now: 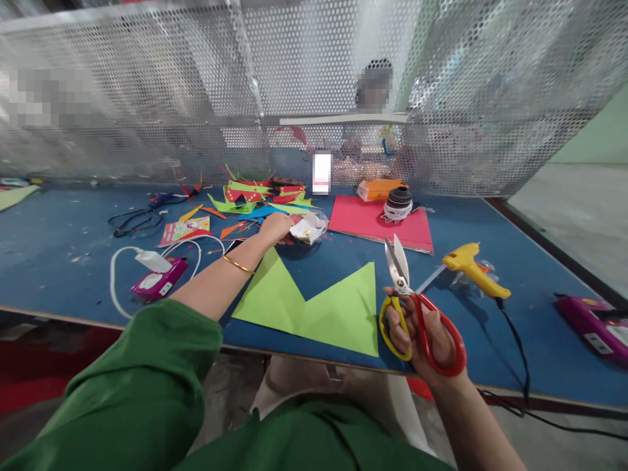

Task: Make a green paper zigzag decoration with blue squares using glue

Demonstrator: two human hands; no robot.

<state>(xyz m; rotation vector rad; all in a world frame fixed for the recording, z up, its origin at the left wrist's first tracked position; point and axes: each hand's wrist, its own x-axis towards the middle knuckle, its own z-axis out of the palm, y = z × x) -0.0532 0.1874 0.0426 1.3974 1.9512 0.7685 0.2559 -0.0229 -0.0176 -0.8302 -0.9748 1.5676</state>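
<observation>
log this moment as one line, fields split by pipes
right grip: scissors, blades parted | left grip: at white wad, contact unclear | green paper: on table, V-notched | glue gun: right of scissors

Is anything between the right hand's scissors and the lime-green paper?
Nothing visible. The right hand holds the scissors to the right of the lime-green paper, with only blue tabletop showing between blades and sheet. The left hand is beyond the paper's left peak.

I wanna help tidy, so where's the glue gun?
In the head view, the yellow glue gun lies toward the right of the blue table, between the scissors and a purple power strip.
</observation>
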